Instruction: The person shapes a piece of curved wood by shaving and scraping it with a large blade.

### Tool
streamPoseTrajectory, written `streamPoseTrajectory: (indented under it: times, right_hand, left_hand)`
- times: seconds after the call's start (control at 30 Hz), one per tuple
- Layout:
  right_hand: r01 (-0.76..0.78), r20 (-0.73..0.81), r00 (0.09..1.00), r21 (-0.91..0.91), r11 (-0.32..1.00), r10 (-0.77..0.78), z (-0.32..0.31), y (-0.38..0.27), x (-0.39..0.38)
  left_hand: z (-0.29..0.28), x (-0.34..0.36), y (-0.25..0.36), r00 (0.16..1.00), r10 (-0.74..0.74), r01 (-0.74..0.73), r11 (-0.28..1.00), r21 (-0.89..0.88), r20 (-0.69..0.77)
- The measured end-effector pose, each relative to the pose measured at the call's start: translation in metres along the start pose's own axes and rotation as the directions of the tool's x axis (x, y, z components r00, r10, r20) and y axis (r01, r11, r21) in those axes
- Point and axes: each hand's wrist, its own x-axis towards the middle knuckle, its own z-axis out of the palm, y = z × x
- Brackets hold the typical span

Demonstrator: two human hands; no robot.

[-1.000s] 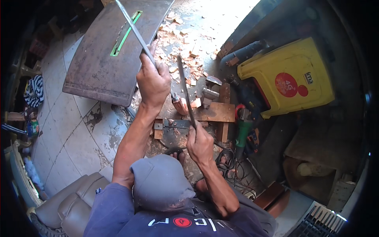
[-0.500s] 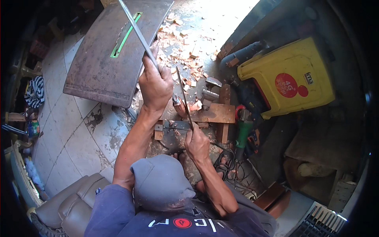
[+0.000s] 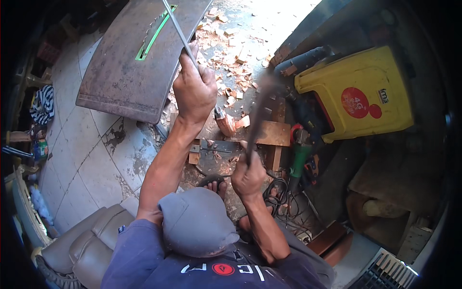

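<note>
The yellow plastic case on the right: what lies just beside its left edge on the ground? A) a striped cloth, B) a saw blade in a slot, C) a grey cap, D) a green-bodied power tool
D: a green-bodied power tool lies on the ground just left of the yellow plastic case, with dark cables tangled beside it.

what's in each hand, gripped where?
Left hand: a thin metal rod, gripped at its lower end. Right hand: a dark, motion-blurred bar, gripped at its lower end.
</note>
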Motion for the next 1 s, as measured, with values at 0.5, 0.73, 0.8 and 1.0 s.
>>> streamPoseTrajectory:
  times: [0.5,0.73,0.8,1.0]
  right_hand:
    - [-0.464,0.37,0.778,-0.207,0.861,0.508,0.0,0.01,0.01]
    - [-0.155,0.248,0.939,-0.316,0.936,0.239,0.014,0.032,-0.011]
    - [-0.156,0.233,0.95,-0.22,0.963,0.207,0.007,0.023,0.0]
    - [-0.144,0.184,0.962,-0.277,0.95,0.2,0.016,0.024,-0.011]
  left_hand:
    - [0.003,0.0,-0.007,0.999,0.0,0.0,1.0,-0.009,-0.036]
    - [0.002,0.0,0.0,0.999,-0.041,0.041,0.999,-0.028,0.022]
    - [0.001,0.006,-0.004,0.994,-0.09,0.091,0.996,-0.014,0.059]
    - [0.009,-0.002,-0.015,1.0,-0.006,0.006,1.0,0.004,0.017]
